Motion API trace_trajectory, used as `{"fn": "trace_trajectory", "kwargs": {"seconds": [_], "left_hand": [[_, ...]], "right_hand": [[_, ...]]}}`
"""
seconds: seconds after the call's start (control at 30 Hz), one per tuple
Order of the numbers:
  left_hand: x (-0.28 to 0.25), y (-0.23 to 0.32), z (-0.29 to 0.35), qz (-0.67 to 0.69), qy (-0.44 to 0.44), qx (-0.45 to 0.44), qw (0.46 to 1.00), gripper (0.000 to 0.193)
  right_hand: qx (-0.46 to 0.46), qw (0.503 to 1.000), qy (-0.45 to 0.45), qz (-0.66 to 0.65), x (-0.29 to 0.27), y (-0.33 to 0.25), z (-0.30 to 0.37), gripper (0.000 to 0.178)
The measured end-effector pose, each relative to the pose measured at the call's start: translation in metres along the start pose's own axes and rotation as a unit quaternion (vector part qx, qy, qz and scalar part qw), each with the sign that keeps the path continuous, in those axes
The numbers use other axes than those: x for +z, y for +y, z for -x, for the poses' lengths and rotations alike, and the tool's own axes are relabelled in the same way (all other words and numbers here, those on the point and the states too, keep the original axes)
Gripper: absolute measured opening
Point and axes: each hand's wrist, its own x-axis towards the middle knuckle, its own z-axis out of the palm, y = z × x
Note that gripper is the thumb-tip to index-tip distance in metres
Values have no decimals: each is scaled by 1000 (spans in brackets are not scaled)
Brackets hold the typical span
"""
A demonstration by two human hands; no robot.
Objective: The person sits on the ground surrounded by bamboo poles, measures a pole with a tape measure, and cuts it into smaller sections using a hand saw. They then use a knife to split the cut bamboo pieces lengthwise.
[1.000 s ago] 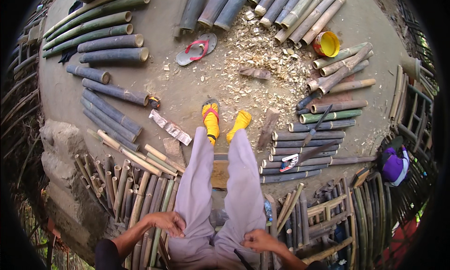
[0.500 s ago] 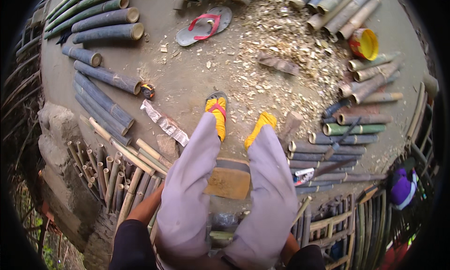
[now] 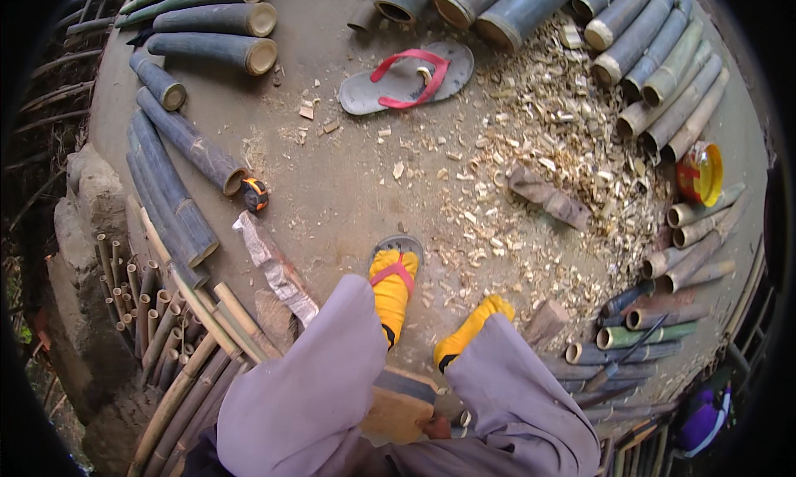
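Observation:
Between my thighs, at the lower edge, a small part of what looks like my right hand [image 3: 437,428] shows beside the right end of a brown wooden block [image 3: 394,417]. Most of its fingers are hidden, and I cannot tell whether it grips the block. My left hand is out of sight; only a dark sleeve [image 3: 207,459] shows at lower left. My left foot, in a yellow sock [image 3: 390,299], wears a flip-flop with a red strap. The other yellow-socked foot [image 3: 474,332] has none. A second grey flip-flop [image 3: 356,93] lies farther off.
Cut bamboo poles [image 3: 186,137] lie at left, with thin upright bamboo pieces [image 3: 157,319] below. Wood chips [image 3: 531,170] cover the right middle ground. A tape measure [image 3: 255,194], a split log [image 3: 547,197], a yellow-red tin [image 3: 699,174] and more bamboo [image 3: 647,336] lie around.
The view has shifted, so the ground things sit larger and my legs lower. My left forearm has gone out of view, and part of a hand now shows by the wooden block.

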Motion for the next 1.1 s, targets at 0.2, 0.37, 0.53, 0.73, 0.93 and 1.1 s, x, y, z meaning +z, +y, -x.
{"fn": "trace_trajectory", "kwargs": {"seconds": [0.2, 0.37, 0.53, 0.73, 0.93, 1.1], "left_hand": [[-7, 20, 5, -40, -30, 40, 998, 37], [-12, 44, 8, -91, -54, 79, 991, 42], [-6, 82, 20, -135, -55, 121, 982, 48], [13, 66, 49, -141, -16, 188, 972, 48], [53, -56, 45, -64, 58, 211, 974, 42], [83, -183, -3, 24, 160, 149, 976, 37]], "right_hand": [[-12, 1000, 9, -11, 7, 12, -12, 21], [-25, 999, 23, -40, 8, 20, -25, 23], [-40, 995, 30, -85, -6, 40, -28, 25], [-63, 988, 30, -139, -38, 82, -14, 27], [-69, 971, 24, -227, -115, 132, 3, 29], [-94, 946, 65, -302, -226, 131, 28, 31]]}}
